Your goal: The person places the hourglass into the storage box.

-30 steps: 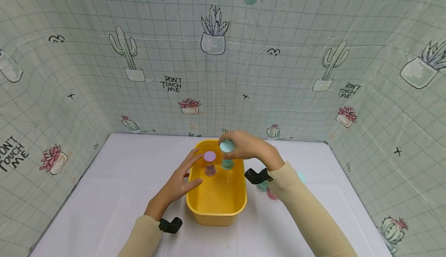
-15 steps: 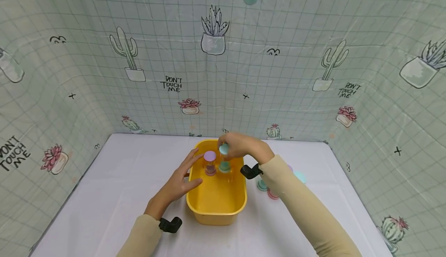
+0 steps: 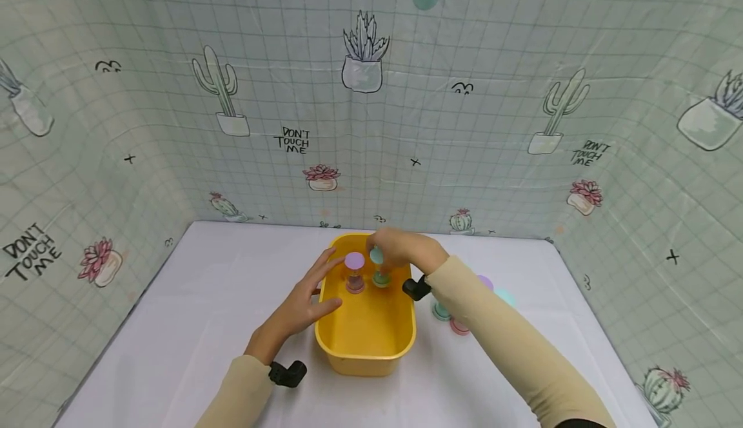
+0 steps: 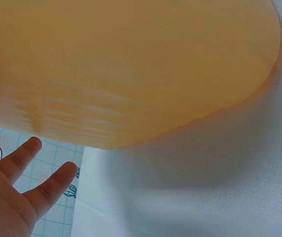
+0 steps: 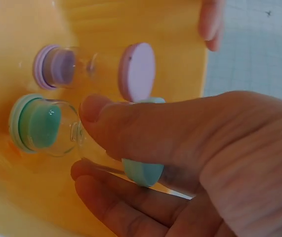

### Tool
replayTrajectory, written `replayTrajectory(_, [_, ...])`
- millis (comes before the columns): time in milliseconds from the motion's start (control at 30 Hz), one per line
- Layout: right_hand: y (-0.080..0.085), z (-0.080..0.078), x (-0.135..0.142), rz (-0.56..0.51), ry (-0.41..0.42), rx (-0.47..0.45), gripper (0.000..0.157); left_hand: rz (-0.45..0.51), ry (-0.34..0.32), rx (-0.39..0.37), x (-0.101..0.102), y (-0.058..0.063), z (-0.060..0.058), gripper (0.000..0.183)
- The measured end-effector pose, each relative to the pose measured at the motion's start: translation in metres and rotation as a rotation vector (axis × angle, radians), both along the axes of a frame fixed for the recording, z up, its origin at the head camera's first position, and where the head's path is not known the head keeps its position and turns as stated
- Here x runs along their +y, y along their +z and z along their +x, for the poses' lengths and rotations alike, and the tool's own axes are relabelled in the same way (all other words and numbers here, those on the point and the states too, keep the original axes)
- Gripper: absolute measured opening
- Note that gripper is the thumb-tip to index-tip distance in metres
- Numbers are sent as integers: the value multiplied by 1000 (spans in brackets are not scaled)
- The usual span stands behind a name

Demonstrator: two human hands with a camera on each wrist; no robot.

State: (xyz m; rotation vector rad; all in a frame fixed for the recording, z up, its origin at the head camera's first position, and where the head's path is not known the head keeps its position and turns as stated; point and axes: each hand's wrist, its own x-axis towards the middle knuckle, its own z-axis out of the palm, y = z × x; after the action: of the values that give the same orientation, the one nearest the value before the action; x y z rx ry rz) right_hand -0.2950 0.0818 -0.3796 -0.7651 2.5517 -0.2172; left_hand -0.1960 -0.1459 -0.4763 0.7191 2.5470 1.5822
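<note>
A yellow plastic bin point(image 3: 366, 331) stands on the white table. My right hand point(image 3: 406, 247) reaches into its far end, thumb and fingers gripping a green hourglass point(image 5: 44, 126) around its glass and upper cap. That hourglass is upright, its green sand in the lower bulb. Beside it in the bin, to the left, stands a purple hourglass point(image 3: 355, 262) with a lilac cap point(image 5: 140, 74). At the bin's left side is my left hand point(image 3: 302, 302), fingers spread and extended near the rim. Whether it touches the bin is hard to tell.
More hourglasses are on the table right of the bin, partly hidden by my right forearm: a green base point(image 3: 441, 312), a pink base point(image 3: 460, 327), a lilac cap point(image 3: 485, 282) and a light teal cap point(image 3: 505, 296). A cactus-printed cloth point(image 3: 371, 157) surrounds the table.
My right hand has lowered slightly with the green hourglass, which shifted left toward the purple one, then a little back right. The left hand stays at the rim. The head view has shifted slightly.
</note>
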Motion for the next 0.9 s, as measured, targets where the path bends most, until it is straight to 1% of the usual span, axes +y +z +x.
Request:
replayTrajectory(233, [-10, -3, -1, 29, -11, -10, 47, -4, -6, -5, 1, -1, -2, 74])
replayTrajectory(467, [-14, -4, -3, 17, -16, -32, 47, -6, 1, -2, 1, -2, -2, 74])
replayTrajectory(600, [-15, -4, -3, 21, -20, -36, 43, -6, 4, -10, 1, -2, -2, 74])
replayTrajectory(800, [-12, -4, -1, 10, -26, -36, 38, -2, 0, -10, 2, 0, -1, 75])
replayTrajectory(900, [-6, -3, 2, -21, -26, -38, 38, 5, 2, -4, 2, 0, -1, 73])
